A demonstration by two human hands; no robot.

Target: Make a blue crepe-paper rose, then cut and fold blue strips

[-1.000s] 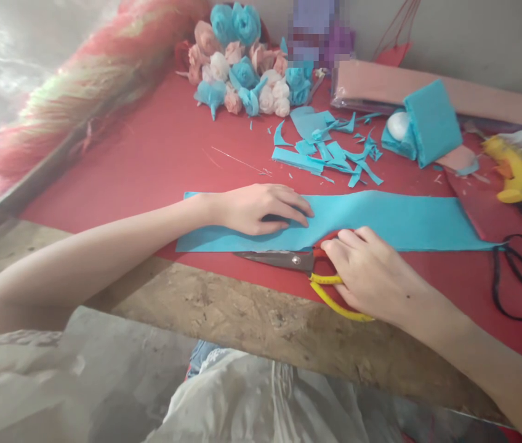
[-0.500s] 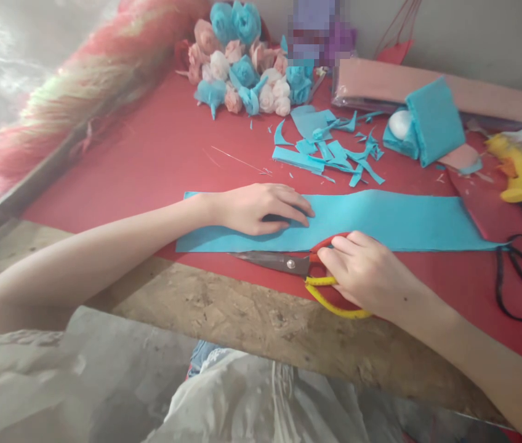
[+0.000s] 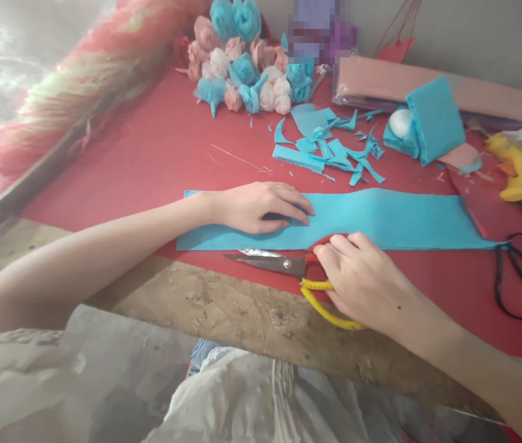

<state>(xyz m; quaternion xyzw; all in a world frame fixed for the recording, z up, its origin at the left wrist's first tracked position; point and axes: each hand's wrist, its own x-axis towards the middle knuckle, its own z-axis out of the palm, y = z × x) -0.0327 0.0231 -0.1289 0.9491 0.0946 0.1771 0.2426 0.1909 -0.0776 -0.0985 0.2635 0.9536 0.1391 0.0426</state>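
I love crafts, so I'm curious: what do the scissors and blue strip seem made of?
Scissors: probably steel blades, going by the metallic glint; handles perhaps plastic, bright red and yellow. Blue strip: matte paper or thin fabric, judging by its dull, gently buckled surface.

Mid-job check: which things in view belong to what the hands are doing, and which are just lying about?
In use:
- scissors, held in the right hand
- blue strip, under the left hand

Apparently just lying about:
- blue scraps
- flowers
- white ball
- blue square
- glue gun
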